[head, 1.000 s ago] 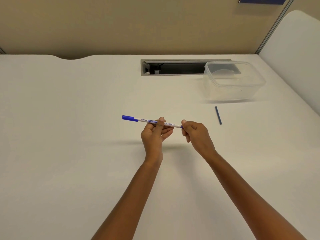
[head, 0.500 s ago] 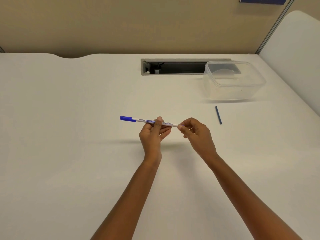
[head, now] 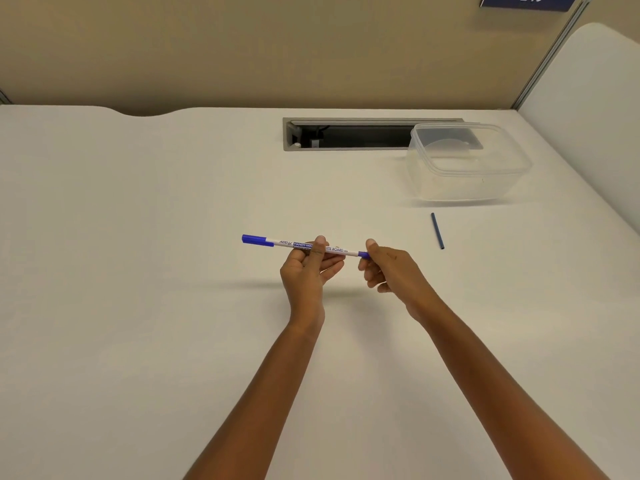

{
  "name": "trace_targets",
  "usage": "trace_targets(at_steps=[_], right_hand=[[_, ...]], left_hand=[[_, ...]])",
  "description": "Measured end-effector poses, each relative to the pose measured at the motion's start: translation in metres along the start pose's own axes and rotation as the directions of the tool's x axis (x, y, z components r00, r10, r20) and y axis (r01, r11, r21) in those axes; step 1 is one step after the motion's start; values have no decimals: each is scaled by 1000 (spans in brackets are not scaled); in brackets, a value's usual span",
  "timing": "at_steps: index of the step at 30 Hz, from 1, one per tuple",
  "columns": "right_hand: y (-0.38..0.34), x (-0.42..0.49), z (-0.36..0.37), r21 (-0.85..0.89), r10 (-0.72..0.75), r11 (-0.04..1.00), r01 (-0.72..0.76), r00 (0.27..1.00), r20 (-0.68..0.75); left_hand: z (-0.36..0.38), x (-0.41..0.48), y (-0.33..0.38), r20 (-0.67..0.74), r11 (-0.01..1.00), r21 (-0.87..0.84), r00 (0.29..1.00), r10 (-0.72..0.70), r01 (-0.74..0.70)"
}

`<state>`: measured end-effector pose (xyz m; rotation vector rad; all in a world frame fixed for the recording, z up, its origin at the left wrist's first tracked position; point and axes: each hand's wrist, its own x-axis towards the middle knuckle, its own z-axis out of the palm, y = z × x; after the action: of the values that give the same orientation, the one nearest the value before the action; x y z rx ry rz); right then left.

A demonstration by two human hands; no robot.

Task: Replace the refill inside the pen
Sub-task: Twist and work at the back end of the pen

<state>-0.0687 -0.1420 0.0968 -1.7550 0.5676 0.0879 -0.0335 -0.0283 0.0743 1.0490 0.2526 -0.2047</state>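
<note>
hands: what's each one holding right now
Left hand: closed around the middle of the pen.
Right hand: pinching the pen's blue end.

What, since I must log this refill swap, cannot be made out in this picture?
Head view only:
Right end of the white marker pen with blue cap, covered by the right hand's fingers; plug on or off unclear.
Pen's printed label, partly behind the left hand's thumb.
Thin dark-blue refill stick: too small to tell new from used.
Dark-blue sign's number, cut by the top edge.
</note>
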Motion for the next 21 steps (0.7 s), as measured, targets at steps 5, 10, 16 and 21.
trace_targets(at_steps=[5, 10, 16, 21], right_hand=[[8, 0, 1, -87, -242, 968, 236, 968, -63], [9, 0, -1, -225, -376, 912, 344, 919, -117], [9, 3, -1, -239, -295, 934, 265, 951, -95], [2, 5, 0, 71, -4, 997, 5, 1000, -16]], left_hand=[[0, 1, 3, 3, 1000, -16, 1000, 4, -4], [2, -1, 3, 16, 1000, -12, 1000, 3, -3], [2, -3, 1, 18, 1000, -4, 1000, -3, 3], [3, -4, 0, 27, 1000, 6, 1000, -2, 1]])
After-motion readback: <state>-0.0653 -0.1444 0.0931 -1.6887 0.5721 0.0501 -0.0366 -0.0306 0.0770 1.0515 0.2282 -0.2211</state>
